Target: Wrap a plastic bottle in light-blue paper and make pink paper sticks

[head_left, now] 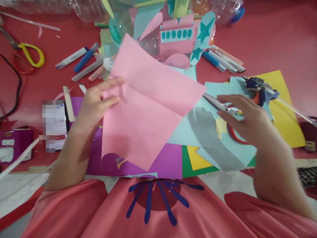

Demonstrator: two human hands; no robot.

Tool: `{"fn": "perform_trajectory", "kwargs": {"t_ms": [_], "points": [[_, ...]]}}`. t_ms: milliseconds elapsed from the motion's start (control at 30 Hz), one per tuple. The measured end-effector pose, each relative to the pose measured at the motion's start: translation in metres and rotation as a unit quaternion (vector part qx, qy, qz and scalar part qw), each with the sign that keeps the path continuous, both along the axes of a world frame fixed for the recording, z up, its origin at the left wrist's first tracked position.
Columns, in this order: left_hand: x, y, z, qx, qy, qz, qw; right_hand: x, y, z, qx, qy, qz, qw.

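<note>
My left hand (99,99) pinches the left edge of a pink sheet of paper (146,109) between thumb and fingers. The sheet is held up and tilted, with a fold crease across its middle and a curved cut at its lower left. My right hand (250,119) is closed around a pair of scissors (223,106), whose blades point left toward the paper's right corner. Part of the red-orange handle shows below the palm. Light blue paper (188,129) and purple paper (170,162) lie underneath.
A plastic bottle decorated with pink paper (175,44) lies at the back. Markers (86,58) are scattered on both sides. Yellow-handled scissors (32,54) and a phone (55,125) lie at left. Glue guns (262,87) rest on yellow paper (287,115) at right.
</note>
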State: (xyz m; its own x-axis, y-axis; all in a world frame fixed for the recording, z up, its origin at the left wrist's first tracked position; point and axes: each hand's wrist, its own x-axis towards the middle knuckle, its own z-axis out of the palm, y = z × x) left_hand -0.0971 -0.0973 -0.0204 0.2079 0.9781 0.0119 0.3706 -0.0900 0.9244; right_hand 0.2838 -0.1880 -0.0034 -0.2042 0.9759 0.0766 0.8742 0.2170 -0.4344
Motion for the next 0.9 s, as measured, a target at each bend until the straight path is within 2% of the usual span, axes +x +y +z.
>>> {"fn": "perform_trajectory", "kwargs": {"t_ms": [67, 133, 200, 300, 400, 567, 733, 833, 900], "points": [[-0.006, -0.004, 0.002, 0.020, -0.016, 0.062, 0.998, 0.029, -0.018, 0.003, -0.055, -0.105, -0.077, 0.990], [-0.009, -0.009, 0.000, 0.015, -0.034, 0.092, 0.995, 0.049, -0.035, 0.002, -0.105, -0.180, -0.103, 0.973], [-0.008, -0.016, -0.005, -0.001, -0.048, 0.087, 0.995, 0.058, -0.047, -0.004, -0.097, -0.218, -0.099, 0.966], [-0.004, -0.027, -0.017, -0.011, -0.039, 0.065, 0.997, 0.053, -0.054, -0.015, -0.070, -0.247, -0.128, 0.958], [-0.001, -0.034, -0.028, 0.012, -0.003, 0.038, 0.999, 0.045, -0.048, -0.024, -0.089, -0.259, -0.155, 0.949], [-0.002, -0.035, -0.038, 0.045, 0.012, 0.020, 0.999, 0.037, -0.030, -0.024, -0.131, -0.307, -0.147, 0.931], [0.003, -0.038, -0.037, 0.042, 0.016, 0.014, 0.999, 0.031, -0.022, -0.015, -0.156, -0.297, -0.169, 0.927], [0.004, -0.039, -0.034, 0.017, 0.018, 0.025, 0.999, 0.036, -0.025, -0.010, -0.134, -0.270, -0.180, 0.936], [0.003, -0.037, -0.032, 0.003, 0.014, 0.030, 0.999, 0.043, -0.029, -0.010, -0.122, -0.200, -0.187, 0.954]]}}
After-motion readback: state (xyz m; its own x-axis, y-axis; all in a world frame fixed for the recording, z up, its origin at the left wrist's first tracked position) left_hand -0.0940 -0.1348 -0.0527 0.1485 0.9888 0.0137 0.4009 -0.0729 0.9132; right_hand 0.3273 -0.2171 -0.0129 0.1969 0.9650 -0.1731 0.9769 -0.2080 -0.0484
